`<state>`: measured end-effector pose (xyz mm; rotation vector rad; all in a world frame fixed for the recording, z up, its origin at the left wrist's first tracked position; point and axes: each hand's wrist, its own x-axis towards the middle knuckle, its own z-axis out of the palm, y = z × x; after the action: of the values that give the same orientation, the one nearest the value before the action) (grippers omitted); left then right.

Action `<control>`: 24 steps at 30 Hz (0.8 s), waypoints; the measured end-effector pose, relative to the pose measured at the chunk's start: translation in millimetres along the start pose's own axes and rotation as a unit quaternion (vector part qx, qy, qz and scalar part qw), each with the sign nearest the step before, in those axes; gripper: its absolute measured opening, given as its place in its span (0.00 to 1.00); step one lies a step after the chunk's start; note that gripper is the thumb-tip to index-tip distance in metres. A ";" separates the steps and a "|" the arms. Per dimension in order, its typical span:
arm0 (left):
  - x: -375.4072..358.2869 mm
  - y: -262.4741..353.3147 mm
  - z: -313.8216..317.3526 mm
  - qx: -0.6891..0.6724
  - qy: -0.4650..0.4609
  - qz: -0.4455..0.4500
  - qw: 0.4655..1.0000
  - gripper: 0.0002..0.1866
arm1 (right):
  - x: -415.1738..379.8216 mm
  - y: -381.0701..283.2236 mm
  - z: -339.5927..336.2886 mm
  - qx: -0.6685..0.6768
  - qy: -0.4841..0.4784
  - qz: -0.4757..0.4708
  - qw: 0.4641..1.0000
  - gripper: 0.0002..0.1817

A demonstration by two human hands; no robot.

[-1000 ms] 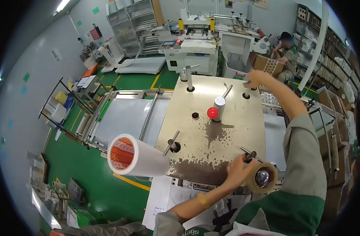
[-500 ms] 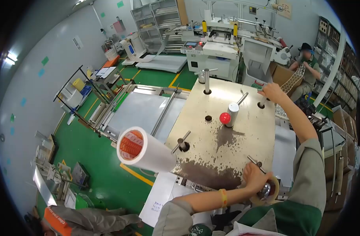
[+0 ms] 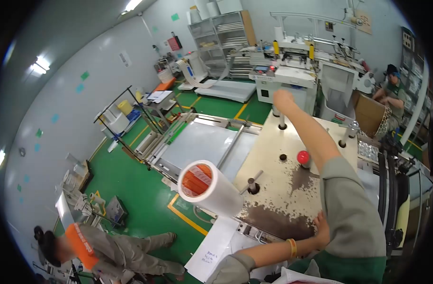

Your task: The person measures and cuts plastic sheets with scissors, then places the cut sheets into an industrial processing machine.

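My right hand (image 3: 283, 98) reaches across the cream metal plate (image 3: 292, 137), its fingers closed at the top of a steel post (image 3: 282, 122) at the far left corner, on what looks like its T-handle. The hand mostly covers that handle. My left hand (image 3: 323, 232) rests at the near edge of the plate, fingers apart and partly hidden by my right sleeve. A red ball knob (image 3: 303, 157) stands mid-plate. Another T-handle (image 3: 253, 184) sits at the near left corner, beside a white roll (image 3: 218, 191) with an orange core. The near right corner is behind my sleeve.
A flat machine bed (image 3: 197, 144) lies left of the plate. Paper with handwriting (image 3: 214, 244) is at the near side. One co-worker (image 3: 112, 246) is at lower left; another (image 3: 391, 94) sits by a cardboard box (image 3: 368, 113). A white machine (image 3: 292, 75) stands behind.
My right hand has moved from the far right post to the far left one. My left hand has left the near right T-handle. The view has shifted, and the lower-left co-worker shows more fully.
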<state>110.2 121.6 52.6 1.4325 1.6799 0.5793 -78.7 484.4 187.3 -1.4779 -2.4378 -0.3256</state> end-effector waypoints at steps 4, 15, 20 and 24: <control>2.7 -4.7 4.1 0.000 -0.011 0.011 1.000 0.29 | -7.0 12.1 -29.5 0.235 -0.075 0.088 0.965 0.13; -8.5 -4.9 2.1 -0.026 0.081 0.057 0.995 0.28 | 8.3 10.8 30.6 -0.236 0.015 -0.301 0.924 0.07; 8.7 -5.3 1.8 -0.004 0.031 0.030 0.999 0.26 | -11.1 -0.6 -11.3 -0.214 0.023 -0.266 0.939 0.09; 27.4 -25.9 54.7 0.119 0.210 0.116 0.964 0.25 | 1.5 13.6 12.3 -0.157 0.021 -0.214 0.964 0.10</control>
<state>140.2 132.4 -5.6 1.7895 1.9732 0.8855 -68.6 495.8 177.0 -1.0108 -2.7495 -0.8558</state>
